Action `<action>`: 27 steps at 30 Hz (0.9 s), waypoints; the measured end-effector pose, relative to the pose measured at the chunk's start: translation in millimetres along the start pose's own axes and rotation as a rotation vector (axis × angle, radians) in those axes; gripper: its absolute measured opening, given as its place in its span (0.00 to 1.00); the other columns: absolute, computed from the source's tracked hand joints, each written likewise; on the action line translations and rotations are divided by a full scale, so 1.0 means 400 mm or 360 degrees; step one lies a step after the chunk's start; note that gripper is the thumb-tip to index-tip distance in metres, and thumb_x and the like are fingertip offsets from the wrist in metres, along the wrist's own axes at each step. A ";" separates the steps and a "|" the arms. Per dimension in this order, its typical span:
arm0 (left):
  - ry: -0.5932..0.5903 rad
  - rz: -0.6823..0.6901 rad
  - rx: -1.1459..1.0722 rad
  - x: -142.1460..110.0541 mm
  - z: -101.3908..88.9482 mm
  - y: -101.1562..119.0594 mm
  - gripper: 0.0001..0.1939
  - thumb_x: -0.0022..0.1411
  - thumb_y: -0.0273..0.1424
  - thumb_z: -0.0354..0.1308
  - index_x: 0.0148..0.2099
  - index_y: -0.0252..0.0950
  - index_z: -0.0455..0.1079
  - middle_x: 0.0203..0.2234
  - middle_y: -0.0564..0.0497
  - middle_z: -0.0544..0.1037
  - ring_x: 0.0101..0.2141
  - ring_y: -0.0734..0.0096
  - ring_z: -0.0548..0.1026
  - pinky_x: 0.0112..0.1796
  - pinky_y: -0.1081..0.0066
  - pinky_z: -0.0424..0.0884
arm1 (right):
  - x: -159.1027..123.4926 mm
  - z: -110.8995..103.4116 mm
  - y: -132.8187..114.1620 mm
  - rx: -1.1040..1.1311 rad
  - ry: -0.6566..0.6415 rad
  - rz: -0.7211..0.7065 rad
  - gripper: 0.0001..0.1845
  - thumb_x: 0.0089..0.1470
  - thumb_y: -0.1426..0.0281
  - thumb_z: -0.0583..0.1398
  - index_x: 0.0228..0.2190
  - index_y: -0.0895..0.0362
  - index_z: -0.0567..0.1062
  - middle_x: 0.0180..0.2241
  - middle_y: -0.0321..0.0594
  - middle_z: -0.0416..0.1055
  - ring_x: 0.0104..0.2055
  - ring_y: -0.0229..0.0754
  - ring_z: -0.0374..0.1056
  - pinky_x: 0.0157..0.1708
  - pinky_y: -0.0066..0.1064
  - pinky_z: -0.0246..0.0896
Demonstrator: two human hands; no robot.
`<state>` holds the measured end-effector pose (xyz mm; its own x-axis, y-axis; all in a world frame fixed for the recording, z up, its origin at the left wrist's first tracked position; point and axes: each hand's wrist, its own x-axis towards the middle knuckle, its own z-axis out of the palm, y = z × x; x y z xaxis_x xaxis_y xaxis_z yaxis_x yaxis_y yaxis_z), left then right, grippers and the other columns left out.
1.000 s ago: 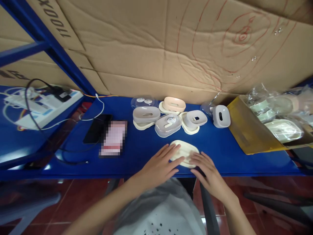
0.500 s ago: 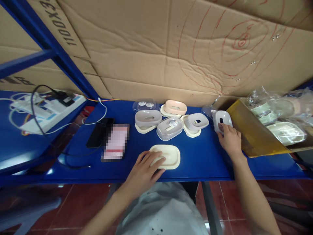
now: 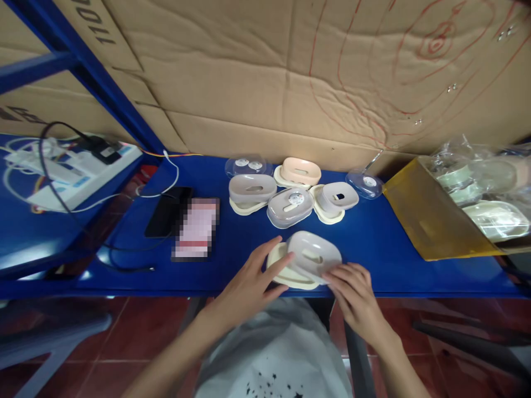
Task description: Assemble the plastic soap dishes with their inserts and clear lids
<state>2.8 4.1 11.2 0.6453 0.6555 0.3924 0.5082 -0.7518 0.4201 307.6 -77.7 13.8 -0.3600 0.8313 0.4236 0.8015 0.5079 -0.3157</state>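
Observation:
A pale grey soap dish [image 3: 309,251] with a slot in its floor is gripped at its right end by my right hand [image 3: 350,284]. It sits tilted over a cream oval tray [image 3: 290,276], partly covering it. My left hand [image 3: 265,271] has its fingers spread at the tray's left side, the fingertips touching the tray's edge or close to the dish. Just beyond are a grey dish [image 3: 252,190] on a cream tray, a grey dish with a clear cover [image 3: 290,207], another grey dish [image 3: 340,196] on a cream tray, and a peach dish [image 3: 301,170].
Clear plastic covers [image 3: 249,166] lie at the back, one more [image 3: 365,184] towards the right. An open cardboard box [image 3: 404,204] with bagged dishes stands right. Two phones [image 3: 197,226] lie left, near a power strip [image 3: 83,177] with cables. Cardboard [image 3: 232,83] walls the back.
My right hand has brought the grey dish from beside the box to over the cream tray. A clear cover stays behind at the back right. My left hand has stayed by the tray.

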 end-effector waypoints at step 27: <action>-0.0051 0.0104 0.0176 -0.010 -0.014 -0.029 0.19 0.74 0.36 0.62 0.64 0.41 0.71 0.70 0.42 0.68 0.72 0.48 0.63 0.65 0.45 0.72 | 0.247 -0.088 0.446 -0.0598 0.0212 0.0510 0.36 0.75 0.49 0.47 0.67 0.63 0.66 0.65 0.66 0.68 0.68 0.63 0.64 0.65 0.58 0.57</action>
<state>-8.7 10.6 9.6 0.6960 0.6037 0.3887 0.5232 -0.7972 0.3014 431.7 86.9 29.3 -0.0234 0.8834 0.4680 0.9868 0.0955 -0.1309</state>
